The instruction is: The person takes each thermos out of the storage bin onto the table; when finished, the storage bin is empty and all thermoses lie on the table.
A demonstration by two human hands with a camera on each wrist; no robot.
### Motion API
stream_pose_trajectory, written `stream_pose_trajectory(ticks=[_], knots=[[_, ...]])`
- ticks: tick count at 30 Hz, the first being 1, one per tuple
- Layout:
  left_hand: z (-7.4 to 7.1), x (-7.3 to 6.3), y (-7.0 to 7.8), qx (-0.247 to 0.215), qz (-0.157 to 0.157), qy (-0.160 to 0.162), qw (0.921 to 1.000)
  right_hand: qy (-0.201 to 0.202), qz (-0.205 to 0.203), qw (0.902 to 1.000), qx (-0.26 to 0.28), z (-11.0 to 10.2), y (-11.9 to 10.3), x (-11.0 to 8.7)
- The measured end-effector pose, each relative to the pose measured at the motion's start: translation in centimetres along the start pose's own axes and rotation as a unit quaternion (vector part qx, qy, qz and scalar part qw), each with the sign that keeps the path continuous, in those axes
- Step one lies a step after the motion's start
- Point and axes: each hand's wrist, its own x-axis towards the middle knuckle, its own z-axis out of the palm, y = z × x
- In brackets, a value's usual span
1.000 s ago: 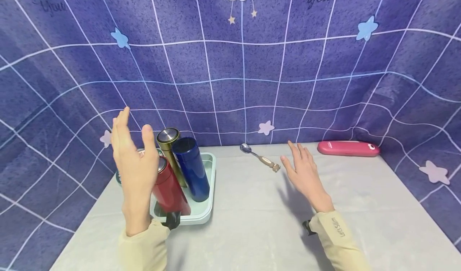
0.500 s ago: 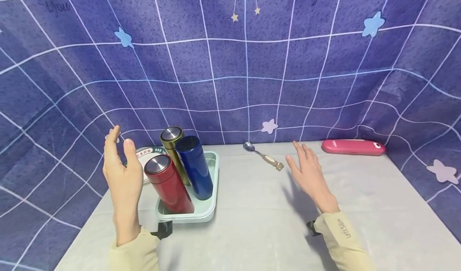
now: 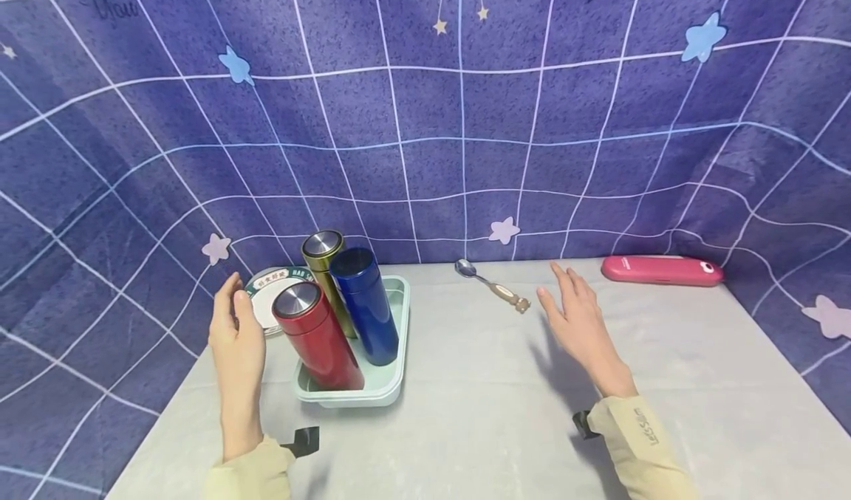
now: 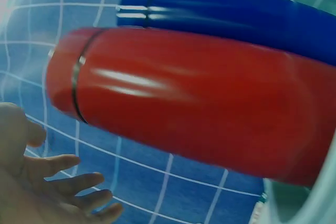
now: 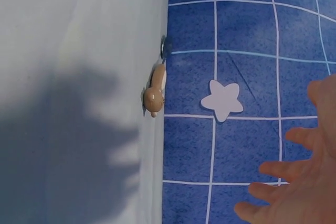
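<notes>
My left hand (image 3: 238, 341) is held in the air just left of a red thermos flask (image 3: 319, 341), fingers relaxed and holding nothing. In the left wrist view, its spread fingers (image 4: 79, 182) lie below the red flask's lid end, apart from it. A blue flask (image 3: 367, 308) and a gold flask (image 3: 323, 252) stand with the red one in a pale green tray (image 3: 402, 337). My right hand (image 3: 581, 326) hovers over the table with loose, straight fingers, its shadow on the cloth. Nearest to it is a spoon (image 3: 499, 289) with a brown bear-tipped handle.
Behind the red flask lies a round plate (image 3: 266, 300) with a green lettered rim, partly hidden. A pink-red case (image 3: 661, 270) lies at the back right of the white-covered table (image 3: 479, 426). A purple-blue gridded cloth (image 3: 425, 116) hangs around the back and sides.
My left hand has come down and clear of the red flask, which it partly covered before, revealing the plate. The right hand stays nearly in place. The view has shifted slightly.
</notes>
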Motion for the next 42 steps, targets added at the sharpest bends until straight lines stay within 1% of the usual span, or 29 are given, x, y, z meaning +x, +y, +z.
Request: stream_pose_trajectory(ticks=[3,7,11,14,16,18,22,26,30,34,36,38,42], knots=[[0.1,-0.1,-1.1,0.007,-0.019,-0.018,0.9996,0.001,0.002,1.0000,0.002,-0.1,0.2,-0.1],[0.3,-0.4,-2.4,0.014,-0.045,-0.057,0.9973,0.004,0.002,1.0000,0.005,-0.3,0.3,-0.2],[0.4,-0.8,-3.7,0.021,-0.064,-0.098,0.9929,0.000,0.000,1.0000,0.010,-0.3,0.4,-0.3],[0.2,-1.1,-4.8,0.022,-0.081,-0.134,0.9874,-0.003,0.003,0.9999,0.011,-0.3,0.4,-0.3],[0.0,-1.3,-5.3,0.013,-0.098,-0.165,0.9814,-0.002,0.005,0.9999,0.013,-0.3,0.5,-0.3],[-0.1,-1.4,-5.7,0.002,-0.118,-0.198,0.9730,-0.001,0.005,0.9999,0.013,-0.2,0.6,-0.3],[-0.4,-1.6,-6.3,-0.014,-0.157,-0.259,0.9528,-0.007,0.009,0.9998,0.018,-0.3,0.5,-0.2],[-0.6,-2.0,-6.8,-0.005,-0.171,-0.307,0.9364,-0.019,0.019,0.9994,0.021,-0.4,0.4,-0.3],[-0.8,-2.5,-7.2,0.005,-0.174,-0.339,0.9246,-0.023,0.021,0.9992,0.022,-0.4,0.4,-0.2],[-1.0,-2.9,-7.7,-0.002,-0.179,-0.373,0.9102,-0.023,0.017,0.9993,0.025,-0.2,0.5,-0.1],[-1.1,-3.1,-7.9,-0.009,-0.183,-0.385,0.9048,-0.025,0.017,0.9992,0.027,-0.1,0.5,-0.1],[-1.2,-3.3,-8.1,-0.021,-0.190,-0.390,0.9009,-0.028,0.017,0.9990,0.030,-0.1,0.6,-0.1],[-1.1,-3.5,-8.2,-0.043,-0.201,-0.390,0.8977,-0.033,0.018,0.9985,0.038,0.0,0.6,-0.1]])
